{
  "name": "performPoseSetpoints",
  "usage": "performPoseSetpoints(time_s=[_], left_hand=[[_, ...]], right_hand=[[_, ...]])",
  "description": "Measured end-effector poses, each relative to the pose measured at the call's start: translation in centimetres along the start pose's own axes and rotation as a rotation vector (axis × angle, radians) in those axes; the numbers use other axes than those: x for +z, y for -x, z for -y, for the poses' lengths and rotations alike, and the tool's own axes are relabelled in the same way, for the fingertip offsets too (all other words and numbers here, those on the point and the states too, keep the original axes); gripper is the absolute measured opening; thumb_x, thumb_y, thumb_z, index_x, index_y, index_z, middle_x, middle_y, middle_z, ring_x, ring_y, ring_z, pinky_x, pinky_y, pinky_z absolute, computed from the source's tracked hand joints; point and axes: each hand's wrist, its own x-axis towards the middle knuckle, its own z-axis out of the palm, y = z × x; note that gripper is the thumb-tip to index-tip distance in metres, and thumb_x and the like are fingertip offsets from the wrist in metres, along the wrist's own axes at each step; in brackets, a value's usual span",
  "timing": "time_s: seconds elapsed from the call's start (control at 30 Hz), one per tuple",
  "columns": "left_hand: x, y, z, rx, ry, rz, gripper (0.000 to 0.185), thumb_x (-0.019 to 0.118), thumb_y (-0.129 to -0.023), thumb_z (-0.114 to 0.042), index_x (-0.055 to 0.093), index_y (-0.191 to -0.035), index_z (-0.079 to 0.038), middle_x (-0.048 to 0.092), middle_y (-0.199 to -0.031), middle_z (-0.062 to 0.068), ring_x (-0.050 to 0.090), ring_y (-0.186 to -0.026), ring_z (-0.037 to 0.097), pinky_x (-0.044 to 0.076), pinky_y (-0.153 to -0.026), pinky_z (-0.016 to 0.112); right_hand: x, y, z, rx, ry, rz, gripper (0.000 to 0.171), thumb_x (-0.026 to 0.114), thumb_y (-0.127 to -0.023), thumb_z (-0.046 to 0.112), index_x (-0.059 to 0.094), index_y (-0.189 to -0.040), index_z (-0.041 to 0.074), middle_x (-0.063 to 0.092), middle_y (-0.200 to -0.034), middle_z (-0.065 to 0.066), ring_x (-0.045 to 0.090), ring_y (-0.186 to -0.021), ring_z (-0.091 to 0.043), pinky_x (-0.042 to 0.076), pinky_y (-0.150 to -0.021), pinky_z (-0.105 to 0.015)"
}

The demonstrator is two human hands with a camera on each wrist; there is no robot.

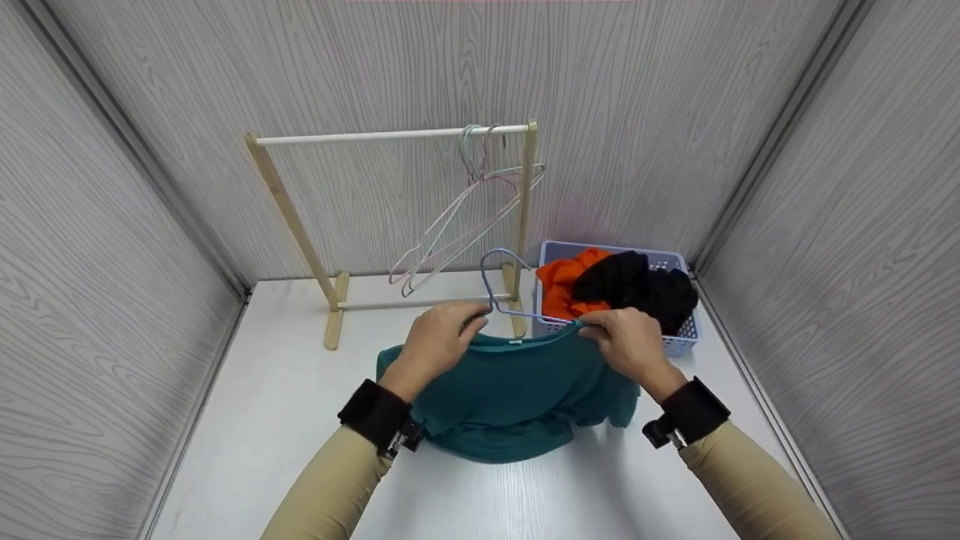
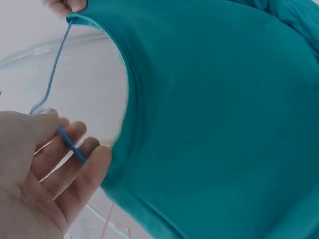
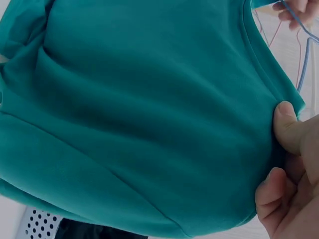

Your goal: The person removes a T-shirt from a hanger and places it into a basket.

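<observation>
One teal shirt (image 1: pixel 517 397) pinched by right hand (image 1: pixel 630 346), one blue hanger (image 1: pixel 501 289) gripped by left hand (image 1: pixel 439 341), two hangers (image 1: pixel 457 225) on rack (image 1: pixel 300 225)

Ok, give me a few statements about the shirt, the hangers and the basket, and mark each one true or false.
1. Both hands hold the teal shirt at its collar. True: the left hand and right hand grip it on either side.
2. The blue hanger hangs on the rail. False: it is at the shirt's collar, between the hands.
3. The rack carries no hangers. False: pale hangers hang near its right end.
4. The basket holds orange cloth and black cloth. True.
5. The basket sits left of the rack. False: it sits to the right.
</observation>
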Motion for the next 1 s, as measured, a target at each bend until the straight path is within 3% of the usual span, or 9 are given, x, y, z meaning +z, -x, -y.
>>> performPoseSetpoints(time_s=[0.17, 0.27, 0.5, 0.7, 0.87, 1.0], left_hand=[[0.4, -0.3, 0.0, 0.063, 0.037, 0.078, 0.022, 0.051, -0.101, -0.027, 0.066, -0.096, -0.012, 0.063, -0.079, 0.001, 0.055, -0.069, 0.013, 0.047, -0.065, 0.033], [0.4, 0.0, 0.7, 0.073, 0.049, 0.100, 0.022, 0.050, -0.102, -0.026, 0.066, -0.096, -0.012, 0.064, -0.079, 0.000, 0.053, -0.068, 0.012, 0.048, -0.066, 0.031], [0.1, 0.8, 2.8, 0.058, -0.006, 0.066, 0.023, 0.048, -0.103, -0.026, 0.062, -0.092, -0.012, 0.067, -0.082, 0.001, 0.054, -0.067, 0.012, 0.049, -0.066, 0.033], [-0.4, 1.6, 4.1, 0.047, 0.015, 0.055, 0.024, 0.048, -0.103, -0.025, 0.062, -0.091, -0.010, 0.063, -0.078, 0.001, 0.051, -0.066, 0.012, 0.048, -0.065, 0.033], [-0.5, 2.1, 4.5, 0.040, 0.044, 0.058, 0.024, 0.047, -0.103, -0.023, 0.064, -0.093, -0.010, 0.065, -0.080, 0.002, 0.053, -0.069, 0.013, 0.050, -0.068, 0.035], [-0.6, 1.9, 4.0, 0.034, 0.071, 0.048, 0.024, 0.047, -0.103, -0.022, 0.064, -0.092, -0.009, 0.065, -0.079, 0.003, 0.053, -0.068, 0.014, 0.049, -0.068, 0.036]], right_hand=[[0.4, 0.1, -0.3, 0.014, -0.058, 0.064, 0.016, 0.069, -0.089, 0.021, 0.077, -0.102, 0.016, 0.076, -0.097, -0.003, 0.069, -0.080, -0.019, 0.058, -0.075, -0.041], [0.3, 0.2, -1.0, 0.022, -0.091, 0.088, 0.015, 0.069, -0.089, 0.018, 0.077, -0.101, 0.013, 0.076, -0.097, -0.004, 0.069, -0.082, -0.020, 0.058, -0.078, -0.042], [0.2, 0.8, -3.6, -0.031, -0.099, 0.048, 0.010, 0.071, -0.087, 0.010, 0.077, -0.095, 0.008, 0.076, -0.091, -0.006, 0.069, -0.077, -0.019, 0.059, -0.075, -0.040], [0.7, 1.3, -5.3, -0.033, -0.106, 0.058, 0.008, 0.070, -0.088, 0.008, 0.076, -0.093, 0.009, 0.075, -0.089, -0.005, 0.070, -0.077, -0.017, 0.059, -0.074, -0.037], [1.0, 1.4, -6.0, -0.010, -0.104, 0.091, 0.008, 0.069, -0.089, 0.008, 0.075, -0.093, 0.010, 0.074, -0.088, -0.004, 0.068, -0.077, -0.017, 0.059, -0.075, -0.038], [1.3, 1.4, -5.6, -0.007, -0.105, 0.093, 0.009, 0.069, -0.089, 0.008, 0.075, -0.095, 0.008, 0.074, -0.091, -0.005, 0.067, -0.078, -0.018, 0.058, -0.076, -0.039]])
